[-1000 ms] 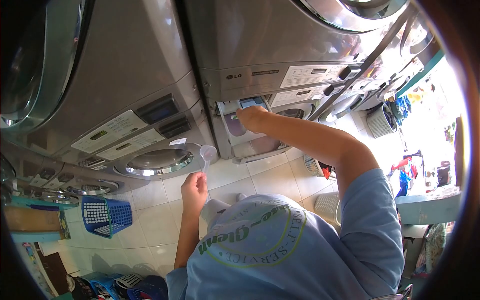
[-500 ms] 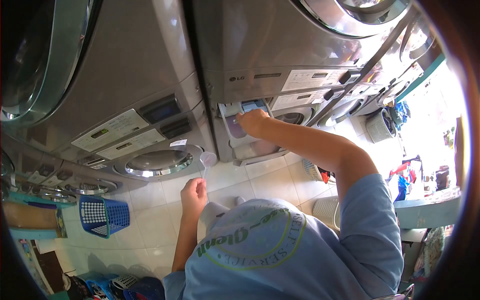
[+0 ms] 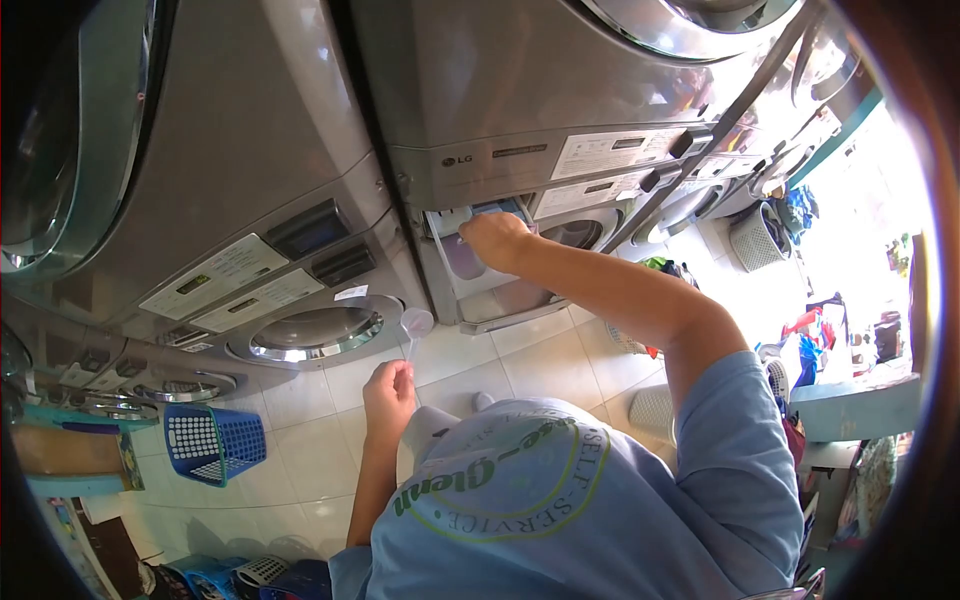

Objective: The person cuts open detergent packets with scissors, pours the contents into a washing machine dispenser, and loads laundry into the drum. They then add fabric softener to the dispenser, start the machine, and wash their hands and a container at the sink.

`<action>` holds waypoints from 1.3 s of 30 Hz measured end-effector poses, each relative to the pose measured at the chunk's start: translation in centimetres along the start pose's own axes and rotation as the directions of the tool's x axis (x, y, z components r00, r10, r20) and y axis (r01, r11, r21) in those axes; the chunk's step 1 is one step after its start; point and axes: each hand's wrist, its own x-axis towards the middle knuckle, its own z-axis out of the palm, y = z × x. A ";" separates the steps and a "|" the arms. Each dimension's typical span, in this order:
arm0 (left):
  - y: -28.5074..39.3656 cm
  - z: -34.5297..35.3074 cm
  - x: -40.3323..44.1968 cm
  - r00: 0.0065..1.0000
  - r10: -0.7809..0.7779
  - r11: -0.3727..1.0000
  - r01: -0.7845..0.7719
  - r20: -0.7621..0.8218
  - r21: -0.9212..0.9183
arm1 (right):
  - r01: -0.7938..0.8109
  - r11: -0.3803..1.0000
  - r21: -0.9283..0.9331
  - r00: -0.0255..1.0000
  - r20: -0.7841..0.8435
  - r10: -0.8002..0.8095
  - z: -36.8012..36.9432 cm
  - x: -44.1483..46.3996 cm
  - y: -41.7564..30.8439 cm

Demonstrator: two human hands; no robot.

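Observation:
My left hand (image 3: pixel 389 396) pinches the thin handle of a clear scoop (image 3: pixel 417 322), whose round cup points up toward the machines. Farther up and to the right, my right hand (image 3: pixel 496 242) is over the pulled-out detergent drawer (image 3: pixel 464 262) of a grey LG washing machine (image 3: pixel 470 185). Its fingers are bent down at the drawer's compartments. The fingertips are partly hidden, and whether they hold anything cannot be made out. Purple shows in the drawer's left compartment, and a light blue part lies behind the hand.
Another grey machine (image 3: pixel 230 150) stands at the left, with a round door (image 3: pixel 315 335) below it. A blue basket (image 3: pixel 214 442) is on the tiled floor at the left. White baskets (image 3: pixel 652 410) and a laundry-filled basket (image 3: pixel 760 238) are at the right.
The view has shifted slightly, and green and dark items now show beyond my right forearm. Both hands keep nearly the same places, with the scoop still in my left hand.

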 end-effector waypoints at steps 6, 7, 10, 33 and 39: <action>0.1 -0.2 0.0 0.999 -0.032 0.999 0.031 0.006 0.020 | 0.009 0.999 0.052 1.000 0.011 -0.010 0.5 -0.7 0.5; -0.1 -0.3 -0.1 1.000 -0.030 0.999 0.030 0.006 0.023 | 0.011 0.999 0.054 1.000 0.013 -0.011 0.8 -0.6 0.6; -0.3 -0.3 -0.3 0.999 -0.045 0.999 0.045 -0.002 0.010 | -0.006 1.000 0.025 0.998 0.069 0.004 1.5 -0.2 0.8; 2.0 -4.0 -2.0 0.986 -0.026 0.998 0.036 -0.165 0.055 | 0.190 0.913 -0.362 0.956 0.280 -0.088 -0.1 -0.1 -1.7; 0.8 -8.2 -3.4 0.978 0.012 0.998 0.001 -0.208 0.062 | 0.072 0.873 -0.482 0.938 0.331 0.105 -0.7 0.3 -4.1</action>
